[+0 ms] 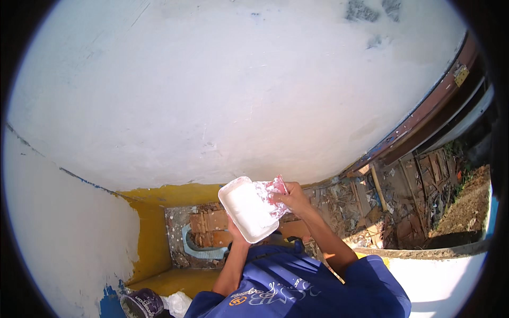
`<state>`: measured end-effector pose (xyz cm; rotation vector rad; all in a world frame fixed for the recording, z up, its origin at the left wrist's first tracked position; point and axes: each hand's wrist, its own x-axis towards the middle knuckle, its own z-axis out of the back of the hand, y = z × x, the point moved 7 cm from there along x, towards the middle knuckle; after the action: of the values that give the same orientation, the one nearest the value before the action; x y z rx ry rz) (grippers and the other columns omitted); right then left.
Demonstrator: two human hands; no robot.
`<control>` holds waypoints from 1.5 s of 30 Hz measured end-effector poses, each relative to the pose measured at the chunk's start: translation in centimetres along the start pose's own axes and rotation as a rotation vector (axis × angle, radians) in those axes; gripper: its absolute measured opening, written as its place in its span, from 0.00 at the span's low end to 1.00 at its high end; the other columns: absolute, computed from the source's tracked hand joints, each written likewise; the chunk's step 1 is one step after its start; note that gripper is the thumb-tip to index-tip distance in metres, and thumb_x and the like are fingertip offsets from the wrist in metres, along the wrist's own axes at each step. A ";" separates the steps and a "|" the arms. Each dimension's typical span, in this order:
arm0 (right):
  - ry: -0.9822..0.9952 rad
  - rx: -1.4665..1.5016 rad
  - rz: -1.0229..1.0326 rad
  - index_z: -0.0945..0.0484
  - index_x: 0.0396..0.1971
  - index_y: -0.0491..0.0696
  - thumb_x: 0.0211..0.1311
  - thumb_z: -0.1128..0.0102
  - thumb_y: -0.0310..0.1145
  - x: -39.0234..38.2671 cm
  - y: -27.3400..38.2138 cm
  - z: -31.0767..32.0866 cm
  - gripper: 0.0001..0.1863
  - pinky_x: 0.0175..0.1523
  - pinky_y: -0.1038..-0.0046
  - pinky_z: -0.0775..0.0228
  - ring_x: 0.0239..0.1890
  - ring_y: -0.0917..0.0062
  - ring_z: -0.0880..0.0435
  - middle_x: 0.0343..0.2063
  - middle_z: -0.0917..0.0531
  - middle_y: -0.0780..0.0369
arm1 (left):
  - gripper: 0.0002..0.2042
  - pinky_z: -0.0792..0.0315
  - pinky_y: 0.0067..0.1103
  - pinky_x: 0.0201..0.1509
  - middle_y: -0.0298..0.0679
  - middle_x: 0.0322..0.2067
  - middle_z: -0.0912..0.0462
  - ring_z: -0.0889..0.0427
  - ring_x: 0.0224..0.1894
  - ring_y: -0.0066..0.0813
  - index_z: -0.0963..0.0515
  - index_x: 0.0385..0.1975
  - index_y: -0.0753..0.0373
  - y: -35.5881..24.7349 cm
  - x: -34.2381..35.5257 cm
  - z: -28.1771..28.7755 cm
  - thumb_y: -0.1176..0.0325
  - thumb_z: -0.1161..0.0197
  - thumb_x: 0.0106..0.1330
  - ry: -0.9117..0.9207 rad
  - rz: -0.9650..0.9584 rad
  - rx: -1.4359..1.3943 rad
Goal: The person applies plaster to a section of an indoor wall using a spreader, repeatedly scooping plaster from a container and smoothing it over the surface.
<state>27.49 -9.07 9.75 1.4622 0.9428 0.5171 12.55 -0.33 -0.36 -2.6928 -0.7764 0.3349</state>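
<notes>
- White wall [228,95], scuffed and marked with grey patches, beyond both hands; yellow painted band [175,196] along the foot of it, just past the tray.
- Rubble-strewn ground [339,212] below and to the right of the hands, with broken boards and a pale pole [378,188]; reddish-brown frame [432,103] well off to the right.
- Light-blue curved object [209,254] low to the left of the left hand, partly behind that arm; exact kind unclear.
- Dark bucket [151,302] and crumpled white bag [179,303] farther left and nearer the body, bucket cut off by the lower edge.
- Fingers of the left hand [235,232] mostly hidden under the white tray [263,234]; thin pale strip [331,270] beside the right forearm, hard to identify.
- Tray between the hands, tilted, with smooth white paste [244,209] inside; supported in the left hand's grip from the near left side.
- Right hand [291,197] closed around a flat pinkish-red spreader [277,186], smeared white and held over the tray's right end; contact with the paste impossible to confirm.
- Both forearms reaching forward from a blue shirt [339,291], right elbow bent outward.
</notes>
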 end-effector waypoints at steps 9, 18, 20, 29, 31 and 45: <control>-0.245 0.281 -0.009 0.22 0.54 0.39 0.65 0.38 0.26 0.6 -3.7 3.2 0.18 0.46 0.74 0.19 0.40 0.78 0.14 0.41 0.15 0.60 | 0.33 0.32 0.48 0.67 0.46 0.64 0.30 0.28 0.65 0.50 0.38 0.70 0.60 0.0 2.8 -4.8 0.43 0.63 0.73 0.048 0.036 -0.031; -0.197 0.773 0.418 0.23 0.51 0.42 0.69 0.42 0.31 -1.9 14.5 7.7 0.14 0.53 0.67 0.22 0.44 0.72 0.15 0.42 0.15 0.61 | 0.33 0.27 0.47 0.62 0.50 0.62 0.27 0.25 0.61 0.52 0.36 0.68 0.60 1.2 4.9 -1.1 0.42 0.60 0.73 0.053 0.085 -0.091; -0.321 0.625 0.695 0.24 0.52 0.40 0.70 0.44 0.31 -3.5 23.1 10.3 0.15 0.55 0.69 0.24 0.47 0.74 0.16 0.45 0.17 0.60 | 0.33 0.28 0.48 0.62 0.50 0.60 0.26 0.24 0.60 0.54 0.36 0.68 0.59 1.2 4.9 -0.7 0.42 0.58 0.72 0.079 0.100 -0.098; -1.386 -1.278 1.258 0.21 0.45 0.36 0.60 0.40 0.26 -8.3 46.2 8.0 0.14 0.32 0.65 0.23 0.35 0.66 0.17 0.33 0.22 0.55 | 0.31 0.31 0.56 0.61 0.46 0.59 0.24 0.23 0.59 0.52 0.33 0.67 0.53 2.7 3.3 0.6 0.41 0.56 0.71 0.036 0.157 -0.159; -1.498 -1.509 1.082 0.21 0.48 0.38 0.58 0.39 0.25 -2.6 44.1 6.5 0.17 0.34 0.63 0.20 0.37 0.65 0.17 0.37 0.23 0.57 | 0.30 0.28 0.50 0.62 0.41 0.59 0.23 0.22 0.59 0.49 0.33 0.67 0.52 2.6 2.6 1.1 0.41 0.56 0.71 0.014 0.155 -0.108; -1.309 -1.135 1.432 0.18 0.33 0.44 0.56 0.36 0.29 -9.6 46.5 13.3 0.06 0.29 0.64 0.27 0.27 0.64 0.19 0.27 0.19 0.60 | 0.36 0.42 0.66 0.63 0.51 0.63 0.29 0.31 0.65 0.57 0.34 0.68 0.52 2.5 1.9 2.8 0.35 0.52 0.65 0.056 0.190 -0.194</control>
<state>43.89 -20.27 54.87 0.7917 -1.3978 0.6926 14.45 -0.61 -4.04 -2.9536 -0.5637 0.2374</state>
